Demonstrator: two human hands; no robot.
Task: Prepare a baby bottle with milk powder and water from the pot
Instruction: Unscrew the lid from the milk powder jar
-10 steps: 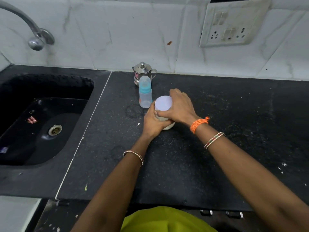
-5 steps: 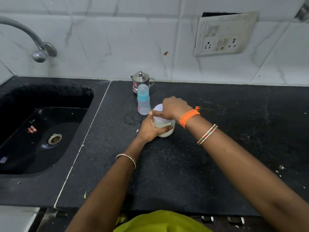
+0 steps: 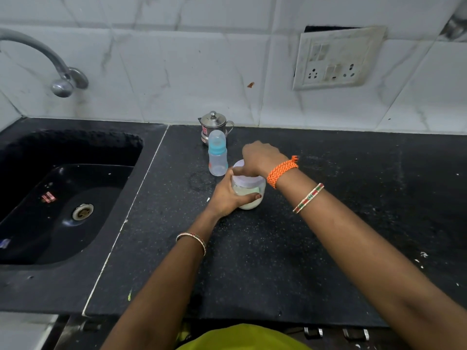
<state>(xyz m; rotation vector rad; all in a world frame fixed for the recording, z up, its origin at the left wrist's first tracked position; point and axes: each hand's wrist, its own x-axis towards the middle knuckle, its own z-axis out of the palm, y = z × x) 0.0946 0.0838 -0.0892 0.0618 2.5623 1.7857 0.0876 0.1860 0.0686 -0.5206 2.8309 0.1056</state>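
A clear jar of pale milk powder [image 3: 250, 198] with a white lid [image 3: 240, 169] stands on the black counter [image 3: 278, 248]. My left hand [image 3: 227, 195] wraps around the jar's body. My right hand [image 3: 262, 157] grips the lid from above, wrist bent over it. Just behind and left stands a baby bottle [image 3: 217, 154] with a blue collar and clear cap, upright and apart from my hands. A small steel pot [image 3: 214, 126] with a knobbed lid sits behind the bottle by the wall.
A black sink [image 3: 58, 198] fills the left, with a tap [image 3: 60, 79] above it. A socket panel [image 3: 333, 59] hangs on the tiled wall. The counter's front edge runs close to my body.
My right hand has turned on the lid, the wrist swinging over the jar top. The left hand keeps its hold on the jar. The camera view has tilted upward a little.
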